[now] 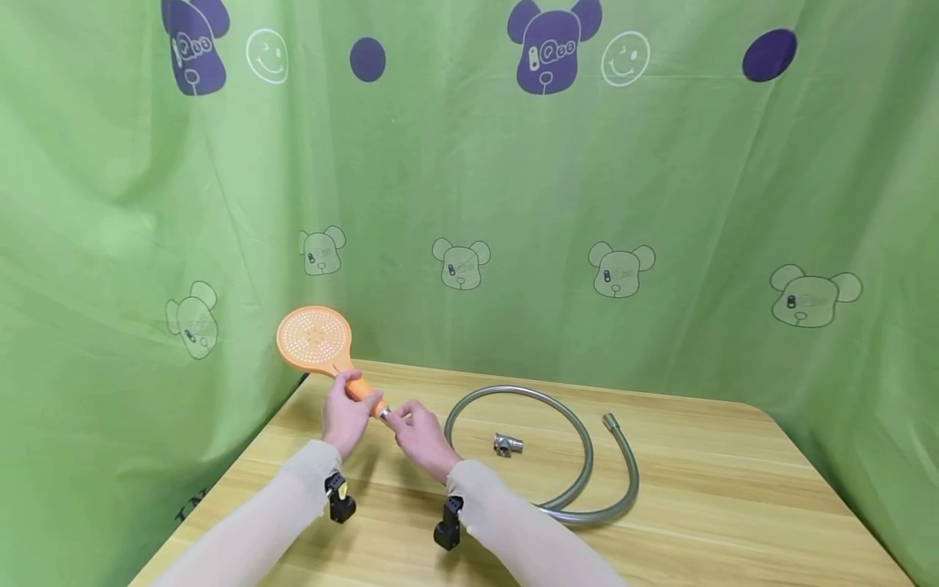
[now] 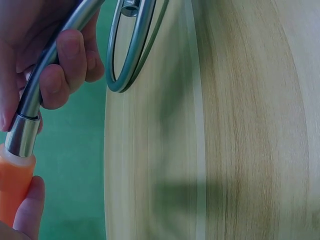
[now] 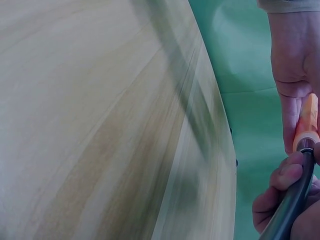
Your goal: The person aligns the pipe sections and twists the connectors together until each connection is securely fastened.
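An orange shower head [image 1: 314, 337] with a round white-dotted face is raised at the table's far left, its handle [image 2: 14, 182] slanting down to the right. My left hand [image 1: 345, 412] grips that handle. At its lower end, my right hand [image 1: 424, 440] holds the grey shower hose [image 2: 75, 22] close to its metal nut [image 2: 22, 135]. The nut meets the handle's end; how far it is threaded cannot be seen. In the right wrist view, the fingers [image 3: 287, 175] curl round the hose [image 3: 290, 210] below the orange handle [image 3: 307, 117].
The rest of the hose [image 1: 589, 456] lies looped on the wooden table [image 1: 697, 481], its free end [image 1: 610, 421] pointing away. Inside the loop sits a small metal tee fitting [image 1: 506, 444]. A green printed curtain [image 1: 557, 179] surrounds the table's back and sides.
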`<state>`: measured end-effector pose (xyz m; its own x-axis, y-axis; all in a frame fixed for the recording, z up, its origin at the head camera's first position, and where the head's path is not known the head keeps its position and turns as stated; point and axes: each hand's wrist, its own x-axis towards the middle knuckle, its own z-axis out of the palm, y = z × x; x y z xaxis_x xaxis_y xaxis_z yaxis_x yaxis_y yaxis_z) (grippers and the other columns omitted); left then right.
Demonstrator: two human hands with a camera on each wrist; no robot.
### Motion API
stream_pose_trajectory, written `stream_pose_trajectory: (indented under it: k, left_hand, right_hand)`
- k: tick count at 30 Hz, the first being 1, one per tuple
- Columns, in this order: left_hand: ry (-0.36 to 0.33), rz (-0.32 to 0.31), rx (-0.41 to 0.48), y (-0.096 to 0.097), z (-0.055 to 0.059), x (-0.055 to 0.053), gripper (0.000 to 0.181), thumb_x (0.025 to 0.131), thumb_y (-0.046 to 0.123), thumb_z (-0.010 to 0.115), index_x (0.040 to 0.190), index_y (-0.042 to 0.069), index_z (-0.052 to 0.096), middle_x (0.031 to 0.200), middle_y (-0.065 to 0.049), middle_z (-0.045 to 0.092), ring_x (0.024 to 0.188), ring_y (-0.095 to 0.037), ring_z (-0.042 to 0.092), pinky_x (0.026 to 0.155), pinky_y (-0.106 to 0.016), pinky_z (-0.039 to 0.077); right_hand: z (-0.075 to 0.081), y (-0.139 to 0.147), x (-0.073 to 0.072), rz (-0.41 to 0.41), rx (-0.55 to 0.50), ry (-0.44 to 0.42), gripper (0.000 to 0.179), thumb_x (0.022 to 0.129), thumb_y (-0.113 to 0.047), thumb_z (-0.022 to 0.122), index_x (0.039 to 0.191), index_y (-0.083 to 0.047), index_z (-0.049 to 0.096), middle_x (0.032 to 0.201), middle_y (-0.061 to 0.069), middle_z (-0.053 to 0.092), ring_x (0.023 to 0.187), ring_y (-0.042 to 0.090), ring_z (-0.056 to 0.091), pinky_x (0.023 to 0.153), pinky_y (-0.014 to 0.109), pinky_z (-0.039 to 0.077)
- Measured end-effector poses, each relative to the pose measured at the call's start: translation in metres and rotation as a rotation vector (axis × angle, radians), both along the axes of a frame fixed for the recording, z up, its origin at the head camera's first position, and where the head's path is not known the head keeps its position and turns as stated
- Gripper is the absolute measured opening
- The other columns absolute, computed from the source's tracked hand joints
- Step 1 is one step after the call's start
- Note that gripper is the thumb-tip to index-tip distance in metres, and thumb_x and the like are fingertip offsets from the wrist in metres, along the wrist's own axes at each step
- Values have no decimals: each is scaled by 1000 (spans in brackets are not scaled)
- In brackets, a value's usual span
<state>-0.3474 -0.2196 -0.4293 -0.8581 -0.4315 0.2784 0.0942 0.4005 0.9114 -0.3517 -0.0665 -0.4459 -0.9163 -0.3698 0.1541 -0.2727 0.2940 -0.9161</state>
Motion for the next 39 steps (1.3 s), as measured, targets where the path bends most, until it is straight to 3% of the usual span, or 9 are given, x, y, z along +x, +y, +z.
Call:
stream_pose_trajectory:
  k: [6,15,20,25,31,39]
  left_hand:
    - [11,1,-3,0,0,0,54,84,17,79,132,9,55,117,-20,67,102,-29,64,80,-30,48]
    - [15,0,-8,1,2,1,53,85,16,78,132,9,54,116,-20,67,101,-29,65,79,-29,49]
    - [13,-9,5,1,2,1,53,86,16,78,133,9,54,117,-21,66,102,-29,65,79,-27,51]
    - [5,-6,1,0,0,1,53,87,16,78,133,10,53,117,-20,66,102,-28,64,78,-27,51]
    - [10,-2,4,0,-1,0,53,86,16,78,132,9,54,116,-20,67,101,-28,64,79,-27,49]
    - [21,-8,8,0,0,1,54,85,15,78,132,8,54,118,-21,66,103,-29,64,80,-28,49]
  right_hand:
    - [0,-1,-4,2,-7,37,26,104,-28,50,99,-7,65,68,0,58,55,10,46,46,24,36]
    - [-2,-1,-5,-11,-5,6,21,105,-33,50,102,-13,54,70,0,59,53,11,45,44,25,35]
    - [-2,0,-5,-28,11,9,31,97,-44,63,99,-15,55,74,1,60,59,12,50,49,27,39]
    - [-3,0,-5,-20,4,11,29,90,-35,74,97,-14,55,68,-2,55,54,11,45,46,25,35]
    - [-3,0,-3,-27,14,40,24,94,-34,69,93,-13,58,67,-4,54,54,10,46,46,24,36]
    - [1,0,-2,-13,29,53,30,99,-37,61,90,-9,67,68,-3,57,58,10,48,49,25,39]
